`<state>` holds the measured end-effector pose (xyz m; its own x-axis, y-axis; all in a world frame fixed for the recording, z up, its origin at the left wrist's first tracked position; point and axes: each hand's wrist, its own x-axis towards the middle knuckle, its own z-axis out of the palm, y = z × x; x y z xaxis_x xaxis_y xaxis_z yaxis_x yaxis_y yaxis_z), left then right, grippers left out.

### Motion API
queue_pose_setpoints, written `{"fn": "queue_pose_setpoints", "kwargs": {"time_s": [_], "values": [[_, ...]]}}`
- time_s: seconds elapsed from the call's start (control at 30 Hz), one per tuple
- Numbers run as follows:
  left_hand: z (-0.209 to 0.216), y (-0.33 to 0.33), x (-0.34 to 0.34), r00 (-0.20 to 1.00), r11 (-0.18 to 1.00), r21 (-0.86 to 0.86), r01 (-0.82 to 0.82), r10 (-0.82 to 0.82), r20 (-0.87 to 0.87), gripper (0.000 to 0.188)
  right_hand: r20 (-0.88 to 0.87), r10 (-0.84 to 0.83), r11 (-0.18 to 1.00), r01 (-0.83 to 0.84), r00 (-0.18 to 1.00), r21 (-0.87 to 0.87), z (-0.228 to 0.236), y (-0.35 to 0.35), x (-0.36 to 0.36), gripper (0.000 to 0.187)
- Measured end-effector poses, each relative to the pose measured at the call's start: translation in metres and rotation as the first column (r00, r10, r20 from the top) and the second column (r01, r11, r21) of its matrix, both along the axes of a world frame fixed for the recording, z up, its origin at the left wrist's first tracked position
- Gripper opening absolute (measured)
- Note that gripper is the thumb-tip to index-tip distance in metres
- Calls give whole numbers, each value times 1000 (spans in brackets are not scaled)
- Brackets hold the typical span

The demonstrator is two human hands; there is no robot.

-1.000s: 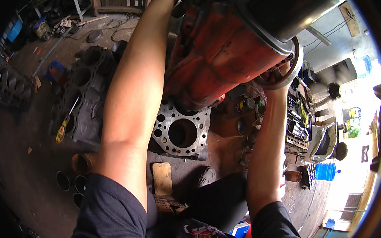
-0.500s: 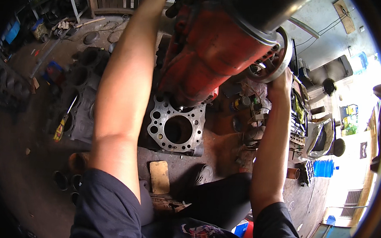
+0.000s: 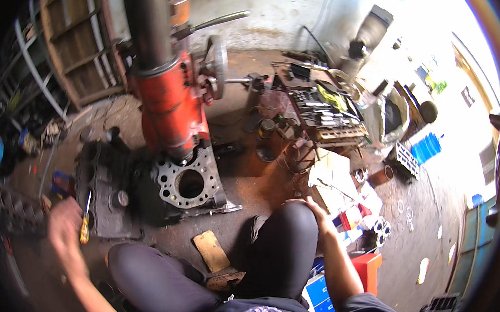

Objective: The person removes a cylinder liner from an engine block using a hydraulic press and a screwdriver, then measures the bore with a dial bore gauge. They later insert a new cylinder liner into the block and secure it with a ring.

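Observation:
The red boring machine (image 3: 173, 104) stands with its nose over the engine block (image 3: 203, 188), whose top face shows a large round bore. My left hand (image 3: 66, 228), smeared by motion, is at the left beside a screwdriver (image 3: 84, 226) with a yellow handle. That screwdriver lies on a second, dark engine block (image 3: 108, 219), and I cannot tell whether my fingers touch it. My right hand (image 3: 316, 214) rests on my right knee with its fingers laid out, holding nothing.
A handwheel (image 3: 216, 66) sits on the machine's side. Farther right is a low bench with hand tools (image 3: 326, 112). A cardboard piece (image 3: 211, 251) lies between my feet. Open cartons and metal sleeves (image 3: 380, 228) lie by my right arm, near a red box (image 3: 366, 270).
Both hands have come off the boring machine. The left has dropped to beside the screwdriver, the right from the handwheel to my knee. My view has shifted back and right.

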<state>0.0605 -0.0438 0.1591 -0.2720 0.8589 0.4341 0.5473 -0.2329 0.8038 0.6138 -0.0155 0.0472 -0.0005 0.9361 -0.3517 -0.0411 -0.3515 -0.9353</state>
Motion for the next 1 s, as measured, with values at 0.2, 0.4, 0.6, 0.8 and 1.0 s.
{"fn": "queue_pose_setpoints", "kwargs": {"time_s": [0.2,0.4,0.6,0.8,1.0], "values": [[-81,-125,68,947,820,-507,-267,321,19,75,69,-322,928,329,944,-174,-39,-78,-3,50],[-40,-90,96,839,926,-318,-204,-2,-545,68,154,-124,933,62,980,355,58,35,32,31],[-36,-25,109,758,913,-375,-163,-127,-640,56,577,-278,778,-173,768,604,121,259,62,29],[-54,39,113,746,826,-473,-307,-100,-659,51,835,-378,774,-359,400,522,108,504,106,42],[-65,80,113,768,727,-534,-432,-14,-640,52,932,-271,869,-356,242,345,41,668,136,33]]}}
